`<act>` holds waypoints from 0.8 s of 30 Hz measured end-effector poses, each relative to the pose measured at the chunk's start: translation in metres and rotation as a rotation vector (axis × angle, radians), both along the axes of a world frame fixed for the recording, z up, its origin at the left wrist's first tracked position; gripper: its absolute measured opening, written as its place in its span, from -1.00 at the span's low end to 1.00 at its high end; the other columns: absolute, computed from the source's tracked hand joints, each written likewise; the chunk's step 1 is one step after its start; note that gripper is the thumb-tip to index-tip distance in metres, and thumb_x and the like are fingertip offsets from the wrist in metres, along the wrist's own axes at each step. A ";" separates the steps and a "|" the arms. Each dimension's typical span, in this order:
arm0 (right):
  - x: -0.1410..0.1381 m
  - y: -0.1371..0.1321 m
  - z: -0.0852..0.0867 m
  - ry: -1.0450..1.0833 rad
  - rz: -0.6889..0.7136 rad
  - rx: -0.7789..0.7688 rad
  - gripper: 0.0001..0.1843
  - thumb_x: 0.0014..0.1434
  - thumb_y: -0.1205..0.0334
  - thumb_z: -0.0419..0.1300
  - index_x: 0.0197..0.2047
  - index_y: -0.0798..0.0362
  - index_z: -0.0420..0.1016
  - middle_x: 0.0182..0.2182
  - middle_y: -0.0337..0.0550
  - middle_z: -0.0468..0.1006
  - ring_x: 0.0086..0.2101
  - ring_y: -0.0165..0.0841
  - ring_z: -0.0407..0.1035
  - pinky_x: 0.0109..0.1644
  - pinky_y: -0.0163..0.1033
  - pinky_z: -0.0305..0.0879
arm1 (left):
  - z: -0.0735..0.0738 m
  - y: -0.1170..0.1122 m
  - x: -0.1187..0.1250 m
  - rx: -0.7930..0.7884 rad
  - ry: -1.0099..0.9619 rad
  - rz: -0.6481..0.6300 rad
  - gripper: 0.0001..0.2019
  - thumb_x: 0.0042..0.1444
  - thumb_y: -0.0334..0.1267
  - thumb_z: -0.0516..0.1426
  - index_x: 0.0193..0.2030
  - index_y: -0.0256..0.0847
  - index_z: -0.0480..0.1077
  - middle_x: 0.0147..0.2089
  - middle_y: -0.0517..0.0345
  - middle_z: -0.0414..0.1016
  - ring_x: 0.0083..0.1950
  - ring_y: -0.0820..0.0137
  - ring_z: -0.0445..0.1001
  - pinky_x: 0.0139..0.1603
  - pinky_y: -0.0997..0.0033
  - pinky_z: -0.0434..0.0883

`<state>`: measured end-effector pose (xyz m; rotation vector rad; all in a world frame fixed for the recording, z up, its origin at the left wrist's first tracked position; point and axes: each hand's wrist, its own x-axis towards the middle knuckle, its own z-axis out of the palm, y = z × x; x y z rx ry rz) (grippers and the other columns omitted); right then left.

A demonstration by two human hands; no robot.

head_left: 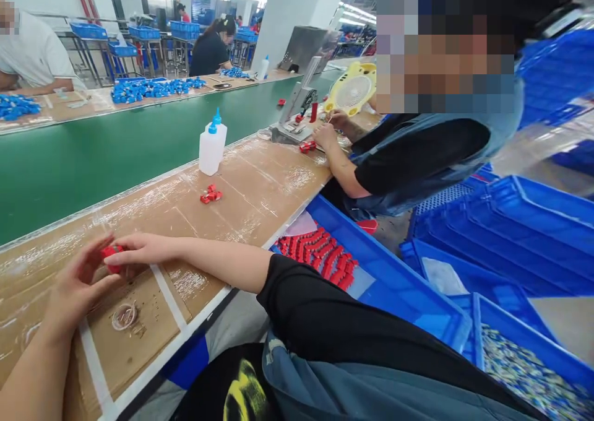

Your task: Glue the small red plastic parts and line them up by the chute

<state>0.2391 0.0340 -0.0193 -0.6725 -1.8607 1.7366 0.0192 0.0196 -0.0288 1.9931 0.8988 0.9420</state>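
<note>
A small red piece [109, 257] was held just above the table [260, 189], toward the left of the view, between the person's two hands. The right hand [143, 249] was clamped on it, with a digit laid across its near face; the left hand [74, 288] curved around it from the other side, its thumb reaching below, though whether those fingertips gripped it could not be told. Fingers covered so much of the piece that its long axis and the way it pointed could not be made out. The yellow print [247, 391] on the black cloth at the lap could not be read as words. Below the hands a pale coil [124, 316] lay on the table with brown scraps [138, 330] near it, between white strips of tape [167, 297]. Farther along sat a loose cluster of red parts [211, 194], and behind these stood two white bottles [210, 151] with blue caps, upright beside the green belt [139, 155]. The person's right forearm crossed over the table edge, with a blue bin [408, 294] holding rows of red parts beyond it. A co-worker [427, 155] leaned in at the right, near a metal stand [288, 121] and a yellow fan [356, 90].
</note>
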 end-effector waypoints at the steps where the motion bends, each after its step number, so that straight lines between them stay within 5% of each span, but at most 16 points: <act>1: -0.002 -0.002 0.000 -0.006 -0.036 0.060 -0.54 0.25 -0.19 0.33 -0.26 0.07 0.46 -0.41 -0.29 0.42 -0.33 -0.45 0.33 -0.25 -0.38 0.29 | 0.002 -0.002 0.002 -0.099 0.000 0.006 -0.34 0.16 0.12 0.27 0.41 0.32 0.29 0.41 0.23 0.40 0.37 -0.07 0.43 0.36 -0.23 0.45; 4: -0.012 -0.009 -0.004 0.007 -0.183 0.234 -0.62 0.31 -0.06 0.31 -0.30 0.07 0.37 -0.38 -0.29 0.39 -0.32 -0.43 0.26 -0.21 -0.33 0.26 | 0.009 -0.010 0.010 -0.218 -0.009 0.114 -0.29 0.09 0.15 0.33 0.37 0.03 0.40 0.28 0.05 0.54 0.29 -0.07 0.49 0.37 -0.12 0.44; 7: -0.019 -0.014 -0.011 0.055 -0.221 0.249 -0.70 0.36 0.02 0.23 -0.26 0.07 0.34 -0.37 -0.28 0.40 -0.33 -0.41 0.27 -0.22 -0.30 0.25 | 0.011 -0.017 0.015 -0.247 -0.044 0.123 -0.21 0.00 0.15 0.40 0.34 -0.11 0.42 0.21 -0.02 0.57 0.24 -0.04 0.53 0.33 -0.01 0.47; 11: -0.019 -0.015 -0.018 0.089 -0.196 0.195 -0.72 0.39 0.02 0.14 -0.23 0.07 0.35 -0.36 -0.26 0.41 -0.34 -0.40 0.29 -0.23 -0.28 0.26 | 0.010 -0.020 0.017 -0.352 -0.092 0.128 -0.21 0.04 0.15 0.38 0.37 -0.12 0.38 0.14 -0.04 0.60 0.10 0.04 0.61 0.16 0.06 0.57; 17: -0.014 -0.009 -0.028 0.033 -0.208 0.371 -0.69 0.30 -0.01 0.25 -0.14 0.08 0.41 -0.32 -0.24 0.45 -0.31 -0.38 0.31 -0.18 -0.25 0.27 | 0.011 -0.018 0.011 -0.264 -0.109 -0.022 -0.20 -0.03 0.12 0.43 0.36 -0.02 0.40 0.42 -0.03 0.39 0.45 -0.03 0.33 0.49 -0.02 0.30; 24: -0.012 -0.012 -0.030 0.161 -0.156 0.327 -0.49 0.40 -0.19 0.10 -0.02 0.12 0.49 -0.15 -0.08 0.58 -0.12 -0.28 0.44 0.05 -0.12 0.38 | 0.007 -0.021 0.009 -0.214 -0.145 -0.009 -0.31 0.09 0.04 0.39 0.35 -0.05 0.43 0.39 -0.01 0.44 0.42 0.05 0.38 0.49 0.01 0.29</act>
